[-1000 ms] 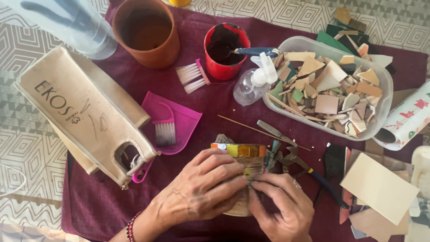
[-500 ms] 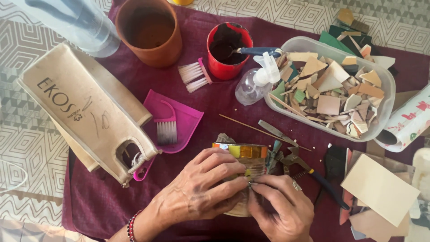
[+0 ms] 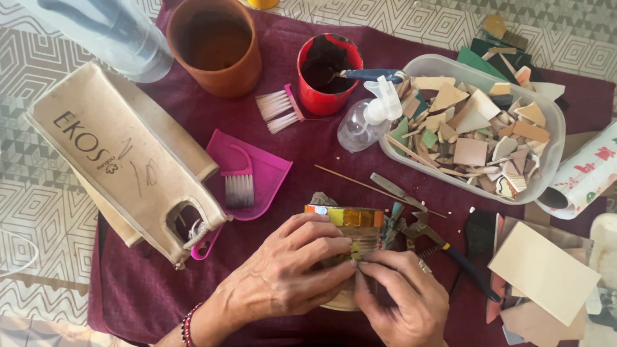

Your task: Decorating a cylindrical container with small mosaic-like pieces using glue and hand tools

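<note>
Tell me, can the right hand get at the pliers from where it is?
Probably yes. The right hand is pinching at the tin can, and the pliers lie right beside it on the cloth, nothing between; it would have to let go first.

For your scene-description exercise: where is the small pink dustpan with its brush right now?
In the head view, the pink dustpan lies on the maroon cloth left of centre, between the beige bag and the clear spray bottle, just above the left hand.

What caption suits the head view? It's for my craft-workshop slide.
Left hand and right hand press a piece onto a mosaic-covered tin can, beside a tub of tile shards.
</note>
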